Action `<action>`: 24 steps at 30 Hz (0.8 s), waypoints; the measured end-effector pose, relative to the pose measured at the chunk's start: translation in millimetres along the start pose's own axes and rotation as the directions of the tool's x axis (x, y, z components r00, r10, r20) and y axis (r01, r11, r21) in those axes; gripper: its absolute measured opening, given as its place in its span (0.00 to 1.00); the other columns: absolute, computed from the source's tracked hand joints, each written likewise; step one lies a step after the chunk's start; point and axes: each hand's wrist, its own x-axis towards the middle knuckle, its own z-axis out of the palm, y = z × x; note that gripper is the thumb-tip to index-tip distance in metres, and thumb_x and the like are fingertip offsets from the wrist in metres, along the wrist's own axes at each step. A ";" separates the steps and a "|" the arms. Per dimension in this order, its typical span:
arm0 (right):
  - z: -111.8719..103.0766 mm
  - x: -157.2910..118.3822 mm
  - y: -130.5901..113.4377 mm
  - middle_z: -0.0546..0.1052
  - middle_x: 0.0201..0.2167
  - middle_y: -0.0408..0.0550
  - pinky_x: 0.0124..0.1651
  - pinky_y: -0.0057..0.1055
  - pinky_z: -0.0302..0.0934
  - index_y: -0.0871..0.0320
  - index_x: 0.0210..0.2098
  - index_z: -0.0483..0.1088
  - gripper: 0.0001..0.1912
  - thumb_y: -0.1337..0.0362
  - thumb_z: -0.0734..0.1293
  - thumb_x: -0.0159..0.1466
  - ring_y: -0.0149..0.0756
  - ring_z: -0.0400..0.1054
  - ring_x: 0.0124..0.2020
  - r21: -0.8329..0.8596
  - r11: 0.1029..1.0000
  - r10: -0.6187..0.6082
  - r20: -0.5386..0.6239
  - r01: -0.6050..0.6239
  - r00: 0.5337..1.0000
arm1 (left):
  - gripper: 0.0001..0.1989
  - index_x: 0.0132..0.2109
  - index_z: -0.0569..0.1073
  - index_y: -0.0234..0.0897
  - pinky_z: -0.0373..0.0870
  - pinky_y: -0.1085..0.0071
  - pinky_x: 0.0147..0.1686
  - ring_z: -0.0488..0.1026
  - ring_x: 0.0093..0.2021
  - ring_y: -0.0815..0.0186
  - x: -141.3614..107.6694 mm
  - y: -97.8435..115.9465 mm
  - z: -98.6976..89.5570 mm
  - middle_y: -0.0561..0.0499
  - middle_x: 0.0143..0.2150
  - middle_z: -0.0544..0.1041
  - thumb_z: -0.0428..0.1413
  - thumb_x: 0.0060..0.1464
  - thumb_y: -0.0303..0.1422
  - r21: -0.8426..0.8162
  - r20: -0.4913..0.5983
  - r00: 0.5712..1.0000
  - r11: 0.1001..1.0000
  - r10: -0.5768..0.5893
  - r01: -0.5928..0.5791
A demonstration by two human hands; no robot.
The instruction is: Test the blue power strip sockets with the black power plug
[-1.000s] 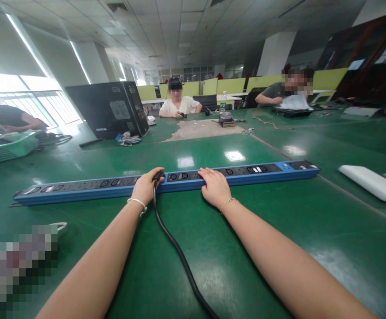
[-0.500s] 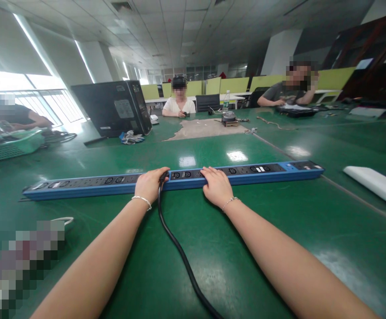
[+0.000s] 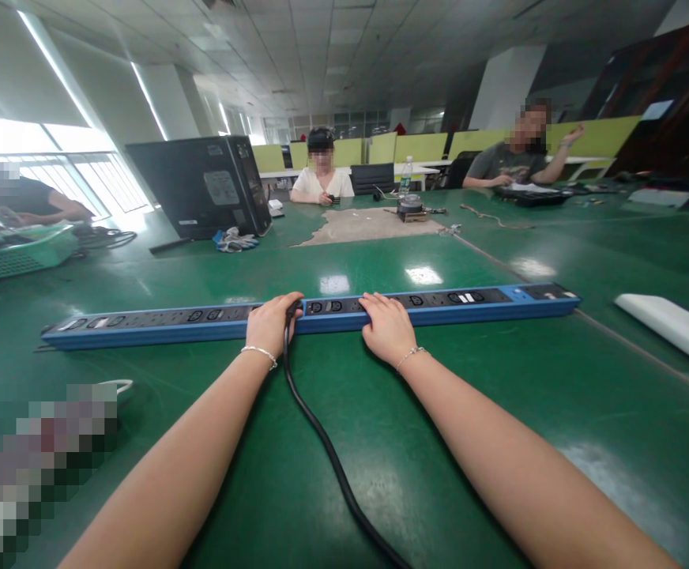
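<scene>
A long blue power strip [image 3: 463, 314] with black sockets lies across the green table in front of me. My left hand [image 3: 270, 322] is closed around the black plug [image 3: 292, 308] of a power cord, at a socket near the strip's middle. Whether the plug is fully seated is hidden by the fingers. From it the thick black cord [image 3: 321, 435] runs down toward me. To the right, my right hand [image 3: 389, 325] grips the near edge of the strip, its fingers laid over the top face and its thumb out of sight.
A white flat device [image 3: 670, 325] lies at the right. Farther back are a black computer case [image 3: 196, 190], gloves [image 3: 235, 239], a bottle [image 3: 405, 178] and a green basket [image 3: 24, 253]. A blurred-out object [image 3: 42, 450] sits front left. Other people sit around the table.
My left hand has shifted very slightly to the right at the plug. My right hand stays on the strip. Across the table, a person's raised hand has moved away from their head.
</scene>
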 end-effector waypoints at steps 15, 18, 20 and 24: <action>3.1 -0.2 6.3 0.67 0.57 0.46 0.61 0.39 0.46 0.59 0.54 0.65 0.27 0.72 0.59 0.54 0.38 0.56 0.59 0.016 0.999 -0.034 -0.026 0.035 0.999 | 0.19 0.51 0.70 0.39 0.67 0.68 0.46 0.73 0.45 0.62 4.0 -38.9 -36.2 0.48 0.47 0.76 0.51 0.53 0.38 -0.269 -0.295 0.911 0.940 -0.290 0.212; 3.6 -0.1 6.2 0.67 0.57 0.47 0.62 0.40 0.46 0.59 0.54 0.65 0.27 0.72 0.59 0.54 0.38 0.56 0.59 0.023 0.999 -0.031 -0.033 0.032 0.999 | 0.20 0.51 0.71 0.40 0.69 0.64 0.45 0.74 0.43 0.59 -4.9 -76.0 -49.8 0.46 0.45 0.77 0.50 0.52 0.38 -0.193 -0.183 0.919 0.930 -0.349 0.314; 3.6 -0.2 5.7 0.67 0.57 0.47 0.62 0.40 0.46 0.59 0.54 0.65 0.27 0.72 0.59 0.54 0.38 0.56 0.59 0.023 0.999 -0.031 -0.038 0.032 0.999 | 0.21 0.51 0.71 0.40 0.69 0.62 0.45 0.74 0.44 0.57 -12.6 -97.2 -51.4 0.46 0.46 0.77 0.50 0.52 0.40 -0.156 -0.097 0.940 0.937 -0.328 0.311; 2.8 -0.2 5.0 0.67 0.57 0.47 0.62 0.40 0.46 0.58 0.54 0.65 0.27 0.72 0.59 0.54 0.39 0.56 0.59 0.024 0.999 -0.025 -0.036 0.026 0.999 | 0.22 0.52 0.70 0.40 0.69 0.61 0.46 0.74 0.45 0.57 -20.6 -115.6 -44.7 0.46 0.47 0.76 0.48 0.52 0.42 -0.141 0.005 0.963 0.953 -0.269 0.267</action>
